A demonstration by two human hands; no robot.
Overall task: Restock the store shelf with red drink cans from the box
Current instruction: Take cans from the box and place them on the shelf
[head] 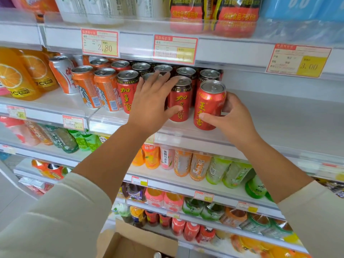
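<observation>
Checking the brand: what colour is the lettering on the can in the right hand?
Yellow lettering on the red can, held by the right hand; head view.

My right hand (235,121) grips an upright red can (209,105) with yellow lettering at the front edge of the white shelf (279,116). My left hand (152,101) rests open against the neighbouring red cans (179,99), which stand upright in rows. The open cardboard box (137,243) sits below.

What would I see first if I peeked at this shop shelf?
You would first see two bare hands in the middle: the right hand grips a shiny red drink can with yellow letters at the front of the white shelf, and the left hand lies spread over the red cans beside it. To the left stand orange striped cans, and an open brown cardboard box waits at the bottom.
</observation>
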